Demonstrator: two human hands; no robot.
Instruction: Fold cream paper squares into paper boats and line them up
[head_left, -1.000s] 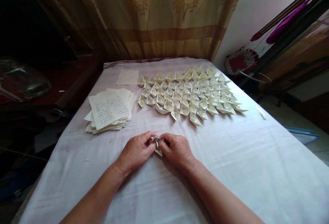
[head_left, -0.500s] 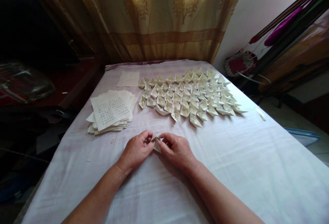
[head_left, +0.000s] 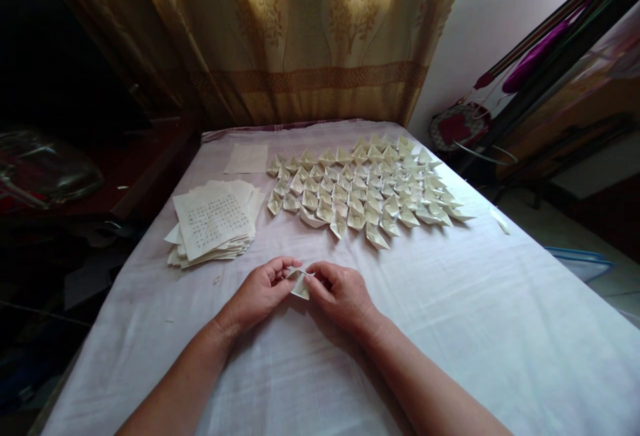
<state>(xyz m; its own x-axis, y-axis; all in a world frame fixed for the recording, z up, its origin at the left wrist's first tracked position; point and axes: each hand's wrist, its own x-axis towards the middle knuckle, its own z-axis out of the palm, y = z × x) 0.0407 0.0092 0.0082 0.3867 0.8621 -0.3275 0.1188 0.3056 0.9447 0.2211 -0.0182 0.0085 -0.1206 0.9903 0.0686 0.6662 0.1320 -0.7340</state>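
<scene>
Between my two hands is a small piece of folded paper (head_left: 301,287), pale cream and pointed towards me. My left hand (head_left: 265,288) pinches its left side between thumb and fingers. The right side is gripped by my right hand (head_left: 340,293), its thumb on the near face and the curled fingers partly hidden behind. Beyond my hands, rows of folded paper boats (head_left: 357,189) cover the back right of the table. To the left of them lies an uneven stack of paper sheets (head_left: 213,223), the top one covered in handwriting.
A single paper square (head_left: 246,158) lies at the back left of the cloth-covered table (head_left: 450,329). A white strip (head_left: 500,221) rests near the right edge. A gold curtain (head_left: 310,36) hangs behind, and a patterned bag (head_left: 459,128) is beyond the right side.
The folded paper has turned and spread wider between my fingers, showing more of its near face. My left hand has shifted slightly left. The whole view has tilted up a little.
</scene>
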